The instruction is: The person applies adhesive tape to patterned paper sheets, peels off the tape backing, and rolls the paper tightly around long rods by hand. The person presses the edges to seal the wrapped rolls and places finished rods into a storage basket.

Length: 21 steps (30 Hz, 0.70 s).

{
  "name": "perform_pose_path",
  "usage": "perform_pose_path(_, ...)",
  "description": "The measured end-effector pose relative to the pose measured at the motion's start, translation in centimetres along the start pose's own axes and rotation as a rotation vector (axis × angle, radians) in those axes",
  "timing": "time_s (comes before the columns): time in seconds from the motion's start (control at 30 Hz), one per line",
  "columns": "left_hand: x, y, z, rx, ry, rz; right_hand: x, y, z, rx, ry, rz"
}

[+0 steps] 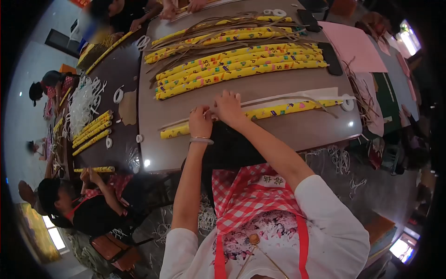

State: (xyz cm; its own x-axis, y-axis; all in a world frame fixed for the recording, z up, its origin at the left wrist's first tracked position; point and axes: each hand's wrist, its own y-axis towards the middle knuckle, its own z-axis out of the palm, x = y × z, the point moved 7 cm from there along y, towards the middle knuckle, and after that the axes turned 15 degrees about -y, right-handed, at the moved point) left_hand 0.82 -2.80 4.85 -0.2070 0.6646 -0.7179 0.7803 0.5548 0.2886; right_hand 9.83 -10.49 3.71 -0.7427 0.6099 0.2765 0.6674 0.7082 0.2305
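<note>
Head view, yellow roll (pixel 278 110): one, on the grey table (pixel 176 156) under the hands; long axis left to right, right end slightly farther away.
Left hand (pixel 200 120), right hand (pixel 228 109): fingers bent close together at the roll; cannot tell what they grip.
Stacked rolls (pixel 241 69): at least six, beyond.
White tape ring (pixel 347 103): one, at the right end.

Pink sheet (pixel 355 46) over on the right, green board (pixel 399 100) next to it. I've got a dark side table (pixel 117 69) on the left, heap of white strips (pixel 85 100) on it. Person in a black top (pixel 88 211) at its near end, brown seat (pixel 111 246) close by. White scraps (pixel 340 160) on the floor.
</note>
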Motion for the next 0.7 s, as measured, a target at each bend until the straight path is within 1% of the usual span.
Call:
perform_pose_path(0.03,-1.1,0.2,0.4,0.017,-0.010,0.014,-0.8,-1.1,-0.6,-0.005,-0.008,0.022)
perform_pose_path(0.1,-2.8,0.2,1.7,0.071,-0.100,0.015,-2.5,-3.1,-3.0,-0.048,0.120,0.054)
perform_pose_path(0.13,-3.2,0.3,2.7,0.082,-0.110,0.007,-3.3,-3.6,-2.7,-0.036,0.113,0.063)
perform_pose_path(0.2,-4.7,0.7,4.5,0.102,-0.098,0.118,-4.2,-4.2,-2.9,-0.126,0.083,0.062)
perform_pose_path(0.23,-5.3,0.9,5.0,0.114,-0.102,0.125,-4.8,-4.0,-2.9,-0.129,0.080,0.076)
perform_pose_path(0.3,-6.2,2.3,3.8,-0.023,-0.011,0.078,-4.0,-2.6,-3.5,-0.120,0.064,-0.065)
perform_pose_path(0.33,-6.5,2.6,3.2,-0.018,0.019,0.110,-4.0,-2.1,-3.5,-0.123,0.073,-0.053)
perform_pose_path(0.4,-5.8,3.1,1.9,-0.001,0.009,0.155,-2.8,-1.1,-3.0,-0.129,-0.061,-0.157)
perform_pose_path(0.43,-5.6,3.3,1.1,0.004,-0.010,0.197,-2.7,-0.6,-3.0,-0.132,-0.050,-0.165)
perform_pose_path(0.5,-5.7,3.1,-0.5,-0.015,0.028,0.211,-1.9,-0.2,-3.5,-0.226,-0.082,-0.315)
perform_pose_path(0.53,-5.9,2.8,-1.7,-0.094,0.075,0.243,-2.0,0.1,-3.4,-0.230,-0.071,-0.323)
perform_pose_path(0.57,-6.6,2.3,-2.7,-0.169,0.118,0.276,-1.7,0.0,-4.1,-0.313,-0.065,-0.419)
perform_pose_path(0.6,-6.9,1.7,-3.2,-0.167,0.123,0.277,-1.5,-0.6,-4.8,-0.396,-0.061,-0.509)
perform_pose_path(0.63,-6.8,1.2,-2.9,-0.053,0.060,0.227,-2.0,-1.0,-5.0,-0.398,-0.061,-0.503)
perform_pose_path(0.67,-6.5,0.8,-2.3,0.063,-0.004,0.175,-2.2,-2.0,-6.4,-0.468,-0.054,-0.523)
perform_pose_path(0.7,-6.0,0.5,-2.1,0.068,-0.006,0.176,-2.4,-3.3,-7.8,-0.537,-0.047,-0.545)
